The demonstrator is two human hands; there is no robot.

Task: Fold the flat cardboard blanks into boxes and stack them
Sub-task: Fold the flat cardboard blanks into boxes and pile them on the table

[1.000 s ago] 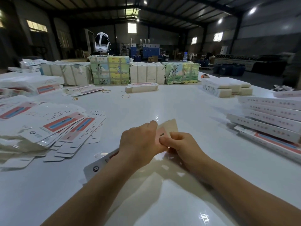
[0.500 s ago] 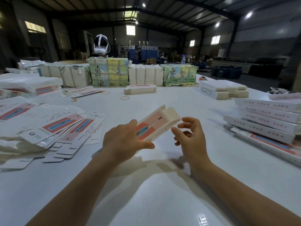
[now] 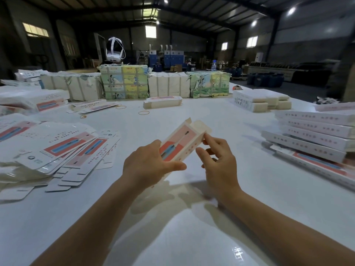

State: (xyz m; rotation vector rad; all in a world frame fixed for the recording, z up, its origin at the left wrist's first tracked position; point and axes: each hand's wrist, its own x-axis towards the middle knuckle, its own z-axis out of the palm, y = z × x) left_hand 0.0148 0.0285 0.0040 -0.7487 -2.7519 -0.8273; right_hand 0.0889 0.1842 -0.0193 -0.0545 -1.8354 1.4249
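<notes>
Progress, L to R. Blanks at 9 o'clock: big fanned heap, still flat, so most of the job looks undone. Centre: box in hand, held off the table, already popped into a tube, far-end flap still up and untucked; near end hidden behind the L hand, can't tell if closed. L hand clamps the box's near half, thumb along the underside edge, fingers over the top face. R hand has fingers apart and loosely bent, one fingertip touching the box's far R corner just below the flap, not gripping anything. Judgement: mid-fold, next is tucking that flap, then onto the stack. Stack at 3 o'clock: several folded boxes piled in layers, so part of the run is done. One more folded box sits alone at 12, well apart from the hands.

Surface: table is white, glossy, shows reflections of arms and a roof lamp. Rubber bands loose at 11-12 o'clock. Far edge, L to R: white wrapped bundles, printed green/yellow packs, more white bundles, another printed pack, then low cream boxes at 1-2 o'clock. Headset sits on top of the packs at 11.

Room: dim warehouse, metal truss roof, few ceiling lamps, small high windows, blue machines at back, dark floor to the R.
</notes>
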